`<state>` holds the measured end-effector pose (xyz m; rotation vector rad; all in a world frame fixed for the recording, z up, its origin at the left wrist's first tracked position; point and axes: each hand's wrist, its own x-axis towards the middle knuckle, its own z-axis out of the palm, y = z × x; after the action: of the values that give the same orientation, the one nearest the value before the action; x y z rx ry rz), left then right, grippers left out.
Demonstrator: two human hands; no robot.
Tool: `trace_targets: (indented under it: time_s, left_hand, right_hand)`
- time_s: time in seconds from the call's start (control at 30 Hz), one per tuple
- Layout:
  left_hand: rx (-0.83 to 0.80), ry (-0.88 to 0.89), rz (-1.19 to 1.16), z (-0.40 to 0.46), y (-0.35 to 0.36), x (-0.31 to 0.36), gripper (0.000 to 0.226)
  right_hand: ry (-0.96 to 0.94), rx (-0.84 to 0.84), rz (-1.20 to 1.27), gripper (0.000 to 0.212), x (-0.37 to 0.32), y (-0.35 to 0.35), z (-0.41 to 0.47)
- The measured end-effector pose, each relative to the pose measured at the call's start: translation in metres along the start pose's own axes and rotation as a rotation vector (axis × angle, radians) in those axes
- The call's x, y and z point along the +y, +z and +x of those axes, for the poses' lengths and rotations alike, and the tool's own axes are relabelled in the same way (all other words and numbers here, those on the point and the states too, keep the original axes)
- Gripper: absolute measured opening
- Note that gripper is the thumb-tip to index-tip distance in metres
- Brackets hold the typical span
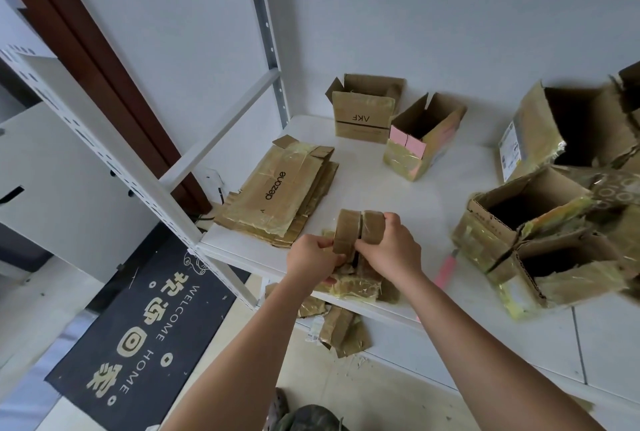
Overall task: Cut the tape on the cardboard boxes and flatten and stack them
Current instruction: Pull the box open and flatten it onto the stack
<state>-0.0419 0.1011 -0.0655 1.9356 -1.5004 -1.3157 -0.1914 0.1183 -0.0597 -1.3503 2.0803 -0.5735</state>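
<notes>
At the shelf's point(363, 184) front edge, we grip a small taped box point(358, 233) between us: left hand point(313, 259) pinching one flap, right hand point(389, 248) curled round the other.

Two bare, sleeveless forearms, hands point(313, 257) point(391, 250) without rings or watch, dark camouflage-patterned clothing point(304, 418) below.
</notes>
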Motion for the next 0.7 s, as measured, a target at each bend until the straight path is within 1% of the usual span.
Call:
trace_targets:
  time_s: [0.07,0.13,0.23,0.33,0.37,0.43,0.47,0.5,0.53,0.57,0.63,0.7]
  left_hand:
    - [-0.012,-0.013,0.001,0.001,-0.001,0.001,0.042]
    - [-0.031,-0.029,-0.014,0.0,-0.003,0.003,0.043]
    - [-0.043,-0.049,-0.018,-0.002,-0.005,0.006,0.05]
    - [-0.022,-0.036,0.024,-0.004,-0.006,0.008,0.044]
    - [-0.013,-0.027,0.044,-0.005,-0.006,0.008,0.044]
    - [0.005,0.017,0.121,-0.009,-0.005,0.011,0.054]
    - [0.018,0.061,0.196,-0.012,-0.004,0.014,0.061]
    - [0.035,0.115,0.286,-0.014,-0.001,0.017,0.066]
    - [0.051,0.168,0.371,-0.016,0.002,0.02,0.07]
    - [0.065,0.207,0.441,-0.017,0.005,0.023,0.072]
    - [0.064,0.234,0.547,-0.019,0.009,0.028,0.074]
    - [0.048,0.229,0.619,-0.019,0.013,0.032,0.075]
  right_hand:
    - [-0.005,0.002,-0.017,0.071,-0.001,-0.002,0.001]
    - [0.0,-0.031,0.036,0.069,0.0,-0.009,0.002]
    - [0.028,-0.154,0.286,0.061,0.015,-0.026,0.004]
    - [0.089,-0.255,0.584,0.031,0.038,-0.031,0.009]
    - [0.12,-0.257,0.669,0.029,0.045,-0.029,0.007]
    - [0.165,-0.238,0.796,0.038,0.058,-0.023,0.001]
    - [0.155,-0.211,0.815,0.05,0.063,-0.021,-0.003]
    - [0.107,-0.162,0.765,0.061,0.068,-0.019,-0.006]
    - [0.017,-0.094,0.641,0.064,0.069,-0.019,-0.008]
    - [-0.1,-0.017,0.479,0.06,0.069,-0.02,-0.009]
    - [-0.325,0.11,0.171,0.043,0.068,-0.021,-0.01]
    - [-0.408,0.12,0.011,0.038,0.066,-0.02,-0.012]
